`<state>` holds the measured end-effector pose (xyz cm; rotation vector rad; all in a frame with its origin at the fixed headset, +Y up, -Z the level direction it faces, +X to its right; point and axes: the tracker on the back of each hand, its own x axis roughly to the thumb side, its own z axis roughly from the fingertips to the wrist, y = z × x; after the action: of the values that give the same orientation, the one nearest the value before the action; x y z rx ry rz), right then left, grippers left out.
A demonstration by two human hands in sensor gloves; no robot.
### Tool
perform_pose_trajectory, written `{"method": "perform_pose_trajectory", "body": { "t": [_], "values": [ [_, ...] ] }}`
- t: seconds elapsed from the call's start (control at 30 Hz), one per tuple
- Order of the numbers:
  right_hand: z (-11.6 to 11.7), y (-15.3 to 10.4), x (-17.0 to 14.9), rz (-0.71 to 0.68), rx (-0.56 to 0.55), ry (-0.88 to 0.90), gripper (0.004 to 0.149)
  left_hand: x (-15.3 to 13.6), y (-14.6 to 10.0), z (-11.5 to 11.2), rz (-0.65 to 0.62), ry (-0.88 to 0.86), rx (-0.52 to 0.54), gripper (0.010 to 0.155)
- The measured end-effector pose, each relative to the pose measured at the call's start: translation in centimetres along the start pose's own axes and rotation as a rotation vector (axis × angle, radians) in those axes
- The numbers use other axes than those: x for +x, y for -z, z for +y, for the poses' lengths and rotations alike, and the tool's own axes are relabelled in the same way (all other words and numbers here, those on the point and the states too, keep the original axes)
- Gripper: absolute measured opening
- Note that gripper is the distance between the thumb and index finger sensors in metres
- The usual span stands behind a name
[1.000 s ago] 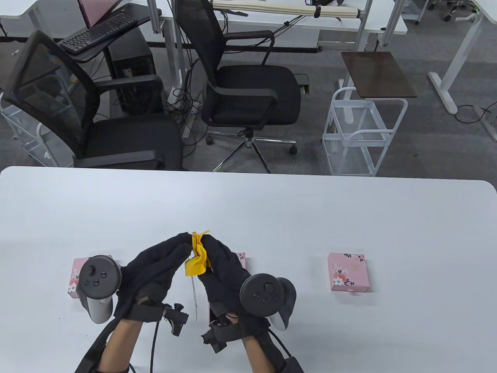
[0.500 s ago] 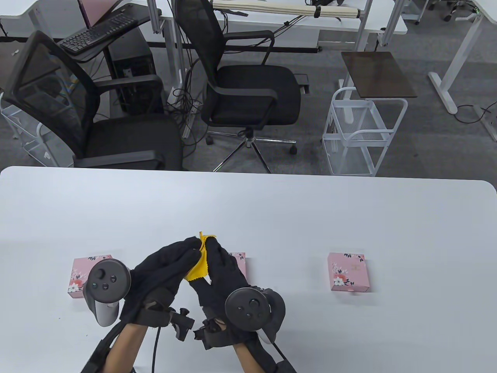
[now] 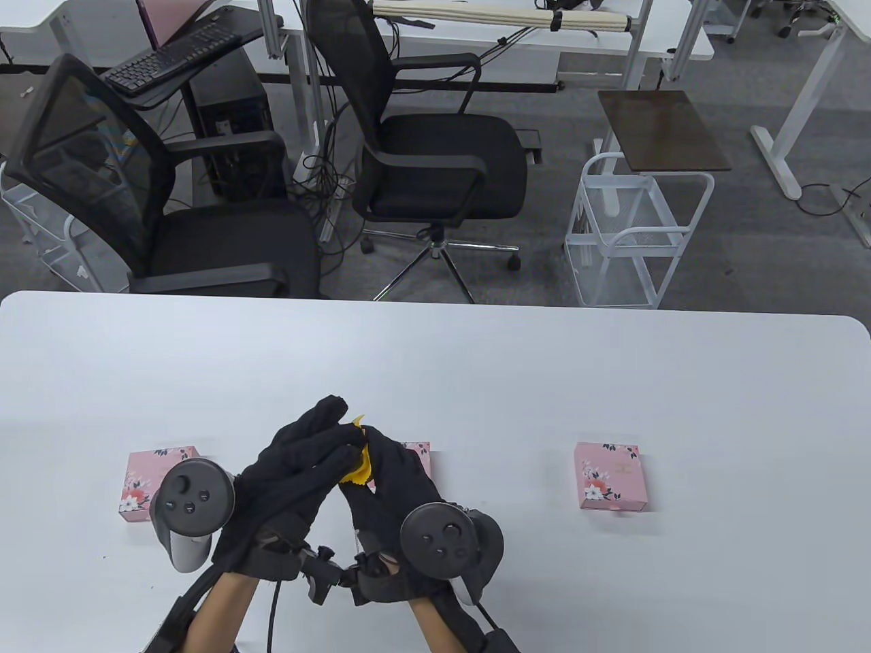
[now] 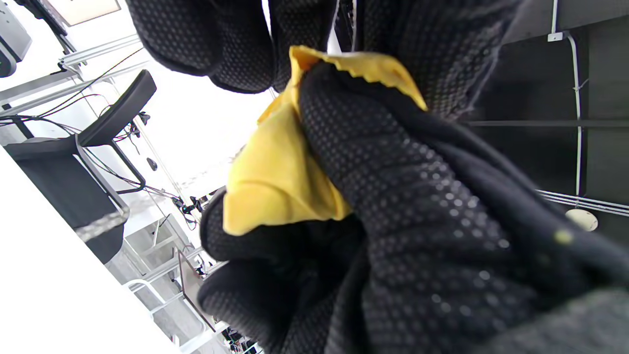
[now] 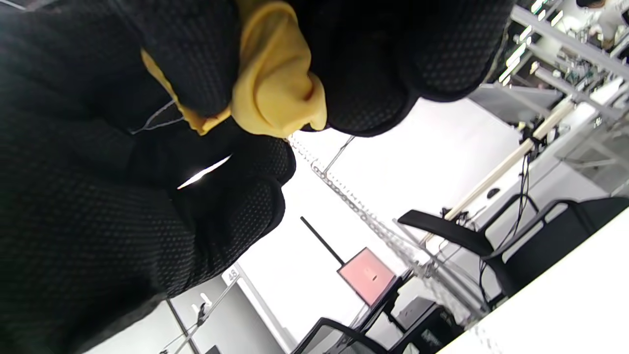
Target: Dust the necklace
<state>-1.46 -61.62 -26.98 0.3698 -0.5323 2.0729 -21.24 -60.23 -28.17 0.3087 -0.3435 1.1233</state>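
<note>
Low in the middle of the table view, left hand [image 3: 299,452] and right hand [image 3: 388,476] pressed together above the white table [image 3: 612,381], fingertips meeting around a small yellow cloth [image 3: 358,466]. Only a sliver of cloth visible there, wedged between the 2 gloves. In the left wrist view, cloth [image 4: 275,167] bunched at centre frame, a dotted black finger [image 4: 363,162] folded over it and another glove beneath. In the right wrist view, cloth [image 5: 275,83] pinched at the top of the frame between gloved fingers [image 5: 196,64], a thin silver necklace [image 5: 354,201] hanging from under the cloth and running down toward the lower right. Chain's upper end hidden inside the cloth; which hand pinches it, cannot tell. Right hand curled round the cloth; left hand's fingers closed against the same bundle.

A tracker [image 3: 187,503] on the back of the left hand at lower left, another tracker [image 3: 446,537] on the right hand at lower centre. 3 pink flowered boxes on the table: 1 box [image 3: 146,479] at left, partly behind the left tracker, 1 middle box [image 3: 418,456] mostly hidden behind the right hand, 1 right box [image 3: 609,476] well apart at right. Black office chairs [image 3: 435,156] beyond the far table edge, upper half of the frame.
</note>
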Motion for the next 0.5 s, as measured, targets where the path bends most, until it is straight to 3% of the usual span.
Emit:
{"method": "perform_pose_trajectory", "body": {
  "t": [0.5],
  "values": [
    [-0.14, 0.27, -0.04, -0.043, 0.071, -0.006, 0.039, 0.42, -0.17, 0.45, -0.055, 0.072, 0.047, 0.035]
  ]
}}
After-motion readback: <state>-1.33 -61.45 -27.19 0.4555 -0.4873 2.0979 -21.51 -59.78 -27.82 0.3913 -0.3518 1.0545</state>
